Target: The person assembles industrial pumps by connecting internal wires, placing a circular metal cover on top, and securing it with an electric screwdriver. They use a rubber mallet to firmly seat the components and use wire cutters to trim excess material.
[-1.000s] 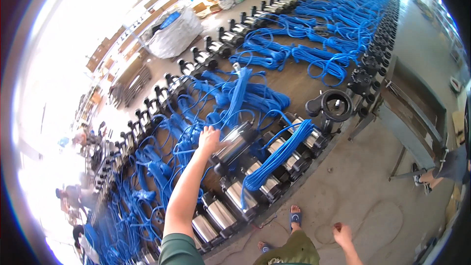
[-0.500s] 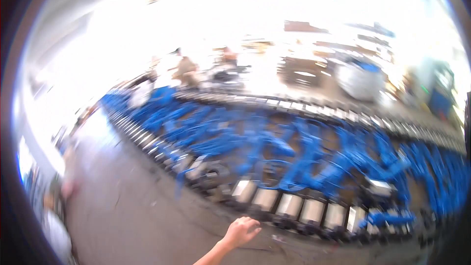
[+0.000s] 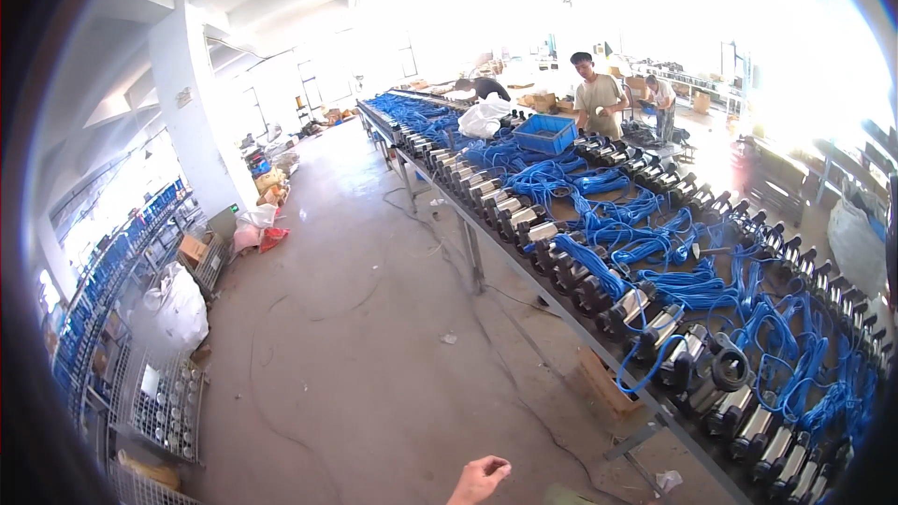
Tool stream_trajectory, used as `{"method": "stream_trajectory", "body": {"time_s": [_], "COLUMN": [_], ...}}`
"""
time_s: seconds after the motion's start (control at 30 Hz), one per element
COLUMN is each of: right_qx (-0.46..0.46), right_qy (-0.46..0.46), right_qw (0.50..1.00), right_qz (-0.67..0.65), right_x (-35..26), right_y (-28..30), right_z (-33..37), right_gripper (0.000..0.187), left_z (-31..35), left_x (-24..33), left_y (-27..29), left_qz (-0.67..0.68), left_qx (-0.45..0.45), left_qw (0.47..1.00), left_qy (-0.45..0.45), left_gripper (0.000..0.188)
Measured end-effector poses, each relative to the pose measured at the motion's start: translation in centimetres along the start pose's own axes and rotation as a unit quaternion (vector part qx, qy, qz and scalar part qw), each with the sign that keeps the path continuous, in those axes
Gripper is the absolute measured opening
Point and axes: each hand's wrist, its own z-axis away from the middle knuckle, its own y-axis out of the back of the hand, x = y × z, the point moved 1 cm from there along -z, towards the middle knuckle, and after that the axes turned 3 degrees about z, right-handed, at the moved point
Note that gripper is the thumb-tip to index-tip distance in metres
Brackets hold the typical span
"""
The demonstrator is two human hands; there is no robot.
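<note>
My left hand (image 3: 482,479) is low in the middle, over the floor and apart from the long table. Its fingers are curled in together, and nothing shows in them. My right hand is out of sight. The nearest bench runs along the right, its near edge lined with silver cylinders with black ends (image 3: 687,355), which look like small pumps. Coiled blue cables (image 3: 692,285) lie in a thick band between two rows of these cylinders. A black ring-shaped part (image 3: 731,367) rests among the closest ones.
A blue crate (image 3: 545,134) and a white bag (image 3: 485,118) sit on the bench. Beyond it stands a person (image 3: 599,98); others are farther back. At left are wire cages (image 3: 161,407), a white sack (image 3: 178,307) and a pillar (image 3: 201,112). Black cords (image 3: 486,346) trail over the floor.
My view has swung to the right and sharpened from a blur, so the bench now runs along the right. My left hand appears lower in the picture, farther from the bench.
</note>
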Motion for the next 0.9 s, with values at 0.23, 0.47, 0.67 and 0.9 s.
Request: {"method": "stream_trajectory", "body": {"time_s": [0.23, 0.47, 0.67, 0.9], "right_qx": [-0.046, -0.123, -0.133, -0.030], "right_qy": [0.149, 0.249, 0.373, 0.422], "right_qw": [0.987, 0.960, 0.918, 0.903], "right_qz": [-0.033, -0.014, -0.031, 0.079], "right_x": [-36.0, -68.2, -92.7, -124.1], "right_y": [1.4, 3.1, 10.0, 11.7], "right_z": [-18.5, -29.4, -40.6, -58.3], "right_gripper": [0.039, 0.053, 0.041, 0.039], "left_z": [-19.3, -12.3, -16.0, -36.4], "left_x": [-2.9, -12.3, -3.7, 0.4], "left_y": [31.6, 52.4, 50.4, 56.9], "left_qz": [-0.119, -0.045, 0.145, 0.259], "left_qx": [0.105, 0.492, 0.501, 0.432], "left_qw": [0.986, 0.732, 0.696, 0.734], "left_qy": [0.043, 0.468, 0.493, 0.456], "left_gripper": [0.031, 0.051, 0.050, 0.050]}}
